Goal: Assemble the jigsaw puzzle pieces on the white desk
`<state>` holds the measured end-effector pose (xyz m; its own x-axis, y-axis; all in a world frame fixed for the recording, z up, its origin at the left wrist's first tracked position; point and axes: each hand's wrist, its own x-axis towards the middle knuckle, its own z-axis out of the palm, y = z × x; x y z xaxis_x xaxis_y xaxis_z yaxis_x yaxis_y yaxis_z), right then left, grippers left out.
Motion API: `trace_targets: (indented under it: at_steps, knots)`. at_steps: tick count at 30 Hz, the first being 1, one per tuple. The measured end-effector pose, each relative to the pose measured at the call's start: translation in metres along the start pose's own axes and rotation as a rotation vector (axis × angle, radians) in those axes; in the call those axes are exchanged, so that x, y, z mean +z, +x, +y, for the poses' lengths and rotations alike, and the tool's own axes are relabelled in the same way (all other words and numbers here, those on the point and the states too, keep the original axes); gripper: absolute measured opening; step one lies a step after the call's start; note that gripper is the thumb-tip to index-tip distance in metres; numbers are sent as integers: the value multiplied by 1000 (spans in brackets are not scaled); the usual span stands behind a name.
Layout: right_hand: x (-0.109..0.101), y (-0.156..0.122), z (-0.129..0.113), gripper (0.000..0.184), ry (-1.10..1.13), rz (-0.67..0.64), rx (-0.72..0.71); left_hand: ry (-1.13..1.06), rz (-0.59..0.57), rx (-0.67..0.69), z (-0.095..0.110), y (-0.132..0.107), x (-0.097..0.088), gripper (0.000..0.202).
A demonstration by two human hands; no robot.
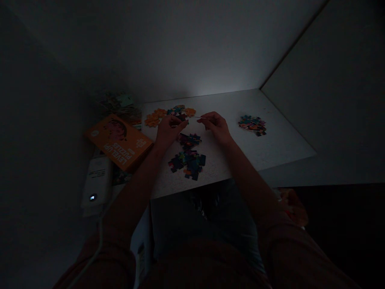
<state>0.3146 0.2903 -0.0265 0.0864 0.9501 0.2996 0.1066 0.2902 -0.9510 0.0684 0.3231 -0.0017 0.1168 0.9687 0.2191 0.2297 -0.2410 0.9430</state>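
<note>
Wall [192, 52]: dim, rising behind the counter.
Counter [227, 166]: pale, in low light; carries the puzzle pieces.
Orange box [120, 140]: marked "Level Up! Puzzles", askew at left, close beside the left forearm.
White device [98, 174]: nearer the person than the box; small display lit.
Left hand [167, 130]: fingers curled, partly hiding pieces beyond; whether it grips one cannot be told.
Right hand [218, 126]: pinching a thin piece [199, 117], seen edge-on, above the counter.
Dark cluster [192, 162]: on the counter, between the forearms.
Right-hand pile [253, 125]: well apart from both hands.
Orange pieces [154, 118]: just beside the left hand.
</note>
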Motion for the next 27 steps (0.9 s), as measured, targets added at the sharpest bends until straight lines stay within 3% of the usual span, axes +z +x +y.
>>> trace_targets:
  at_steps: [7, 15, 19, 21, 23, 25, 27]
  knots:
    - [1, -4, -12, 51, -10, -8, -28, -60, -123, -28, -3, -1, -1, 32]
    - [9, -5, -6, 72, -36, -33, 34, -217, -382, -81, 2, -9, 3, 39]
    - [4, -3, -7, 69, -41, -43, 27, -228, -348, -63, 5, -10, 6, 45]
    - [-11, 1, -11, 62, -82, 44, 2, -179, -229, -57, 5, -7, 6, 48]
    - [-40, 5, -16, 52, -128, 191, -26, -120, -74, -49, 3, -2, 4, 42]
    - [-82, 4, -19, 47, -182, 315, -30, -107, 77, -37, 1, 5, 1, 30]
    - [-129, -3, -21, 44, -284, 350, 71, -137, 188, -40, 0, 10, -3, 21]
